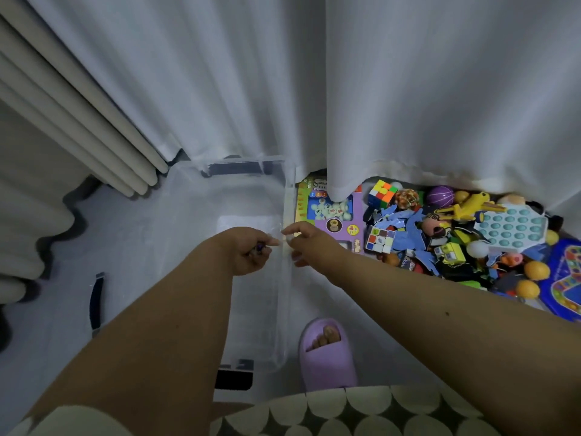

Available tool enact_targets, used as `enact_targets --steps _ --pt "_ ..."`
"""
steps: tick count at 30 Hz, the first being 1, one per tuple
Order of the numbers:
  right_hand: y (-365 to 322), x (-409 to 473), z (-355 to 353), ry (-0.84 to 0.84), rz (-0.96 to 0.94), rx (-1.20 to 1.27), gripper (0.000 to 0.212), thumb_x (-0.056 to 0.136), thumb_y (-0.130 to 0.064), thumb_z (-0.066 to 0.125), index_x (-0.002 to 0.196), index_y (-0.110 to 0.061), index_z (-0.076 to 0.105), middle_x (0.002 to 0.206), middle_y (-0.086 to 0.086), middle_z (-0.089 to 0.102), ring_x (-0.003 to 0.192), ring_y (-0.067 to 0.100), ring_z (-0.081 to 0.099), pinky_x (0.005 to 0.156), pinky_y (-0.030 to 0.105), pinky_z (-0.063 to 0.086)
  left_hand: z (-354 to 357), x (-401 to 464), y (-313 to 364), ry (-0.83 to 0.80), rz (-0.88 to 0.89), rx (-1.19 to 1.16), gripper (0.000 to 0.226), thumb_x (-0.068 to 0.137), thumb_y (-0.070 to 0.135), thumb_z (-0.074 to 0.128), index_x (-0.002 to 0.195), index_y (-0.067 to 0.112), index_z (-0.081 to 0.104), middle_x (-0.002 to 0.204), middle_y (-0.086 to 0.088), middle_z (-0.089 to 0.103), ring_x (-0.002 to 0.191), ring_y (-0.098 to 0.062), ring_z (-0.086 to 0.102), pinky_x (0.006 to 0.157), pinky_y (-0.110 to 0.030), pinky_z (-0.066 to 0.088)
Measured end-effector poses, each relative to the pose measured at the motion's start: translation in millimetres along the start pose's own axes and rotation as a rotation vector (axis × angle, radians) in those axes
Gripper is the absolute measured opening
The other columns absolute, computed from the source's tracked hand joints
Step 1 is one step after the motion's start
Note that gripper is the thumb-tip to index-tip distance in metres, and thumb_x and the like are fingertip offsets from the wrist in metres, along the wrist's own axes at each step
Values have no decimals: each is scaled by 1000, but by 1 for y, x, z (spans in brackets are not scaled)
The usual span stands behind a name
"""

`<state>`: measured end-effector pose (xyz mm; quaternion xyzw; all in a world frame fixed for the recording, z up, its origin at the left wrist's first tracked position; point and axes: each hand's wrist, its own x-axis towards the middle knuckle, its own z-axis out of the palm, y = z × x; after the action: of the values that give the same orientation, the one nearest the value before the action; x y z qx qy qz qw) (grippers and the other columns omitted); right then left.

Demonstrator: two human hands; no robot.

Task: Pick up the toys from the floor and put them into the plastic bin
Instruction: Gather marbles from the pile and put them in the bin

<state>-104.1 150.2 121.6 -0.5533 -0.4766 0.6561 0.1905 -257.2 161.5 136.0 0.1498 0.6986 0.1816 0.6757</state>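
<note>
Both hands meet over the right-hand wall of the clear plastic bin (287, 278); the left hand (248, 250) hangs inside the rim with its fingers curled round something small and dark with a purple glint, too small to name; the right hand (306, 243) reaches across from the toy side, fingers loosely bent and pointing toward the left, and whether it pinches anything I cannot tell; the bin itself looks bare inside, so the job seems barely begun.

The toys (440, 234) lie heaped on the floor just right of the bin, against the hem of the white curtain (345, 105): two puzzle cubes, a purple ball (439, 196), a yellow figure, a pale blue bubble board (515, 228), orange balls, scraps of blue card; a flat boxed game (330, 212) lies right beside the bin wall; a foot in a lilac slipper (325, 350) stands near the bin's near corner.

To do this step well, I judge: let the small piece go low inside the bin so it does not bounce out; keep the hands clear of the thin rim, since a light bin slides easily; then take the boxed game first, being nearest, and gather the card scraps in handfuls rather than singly.
</note>
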Motion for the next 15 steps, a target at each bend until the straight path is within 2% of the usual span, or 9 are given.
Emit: enact_targets --steps 1,2,3,4,6,9,11,13,15 --pt "2 0 -1 5 19 62 22 98 -19 47 119 -16 52 100 8 53 84 19 55 81 35 53 2 3 -3 40 20 -89 20 100 12 42 110 -1 54 81 -12 52 54 -11 47 40 -15 44" --pt "4 -1 -3 4 41 125 19 98 -19 45 117 -17 51 102 9 53 86 21 55 83 37 53 3 5 -5 86 35 -163 22 100 12 43 115 -2 52 98 -15 52 68 -17 53 55 -20 53" --pt "6 -2 -4 4 60 180 16 99 -20 44 114 -18 49 105 10 53 88 23 56 82 37 53 3 9 -8 121 39 -218 26 100 13 44 121 -2 50 113 -16 51 84 -23 57 74 -28 56" --pt "8 -1 -5 7 73 218 14 100 -22 43 112 -19 48 107 11 54 89 24 56 81 36 52 3 11 -11 136 31 -248 33 100 15 44 129 -3 46 123 -15 48 97 -27 56 89 -36 52" --pt "12 -1 -8 17 99 253 17 100 -26 42 114 -17 48 113 14 55 92 25 57 84 38 52 1 14 -13 140 21 -244 45 101 20 42 141 1 38 137 -16 43 114 -32 52 105 -43 41" --pt "16 -1 -14 54 149 287 30 100 -27 42 124 -8 47 123 21 56 93 26 57 87 39 52 3 11 -10 115 22 -238 55 100 30 41 147 6 29 152 -20 27 137 -37 33 109 -44 34" --pt "17 -4 -21 92 177 319 34 100 -26 42 126 -6 48 116 21 57 89 25 57 79 35 52 8 5 -5 95 10 -238 61 99 41 37 148 5 26 154 -22 23 141 -37 25 113 -45 26" --pt "18 -8 -30 126 201 337 34 100 -26 41 126 -5 49 102 14 58 79 22 58 70 30 51 14 -3 2 101 58 -220 64 99 46 34 147 5 27 153 -21 26 142 -34 26 114 -44 22" --pt "20 -15 -41 162 217 342 32 100 -26 41 123 -6 51 98 11 57 71 19 57 66 29 50 26 -12 12 143 155 -190 64 98 48 33 146 5 31 151 -17 33 141 -30 30 115 -42 22"
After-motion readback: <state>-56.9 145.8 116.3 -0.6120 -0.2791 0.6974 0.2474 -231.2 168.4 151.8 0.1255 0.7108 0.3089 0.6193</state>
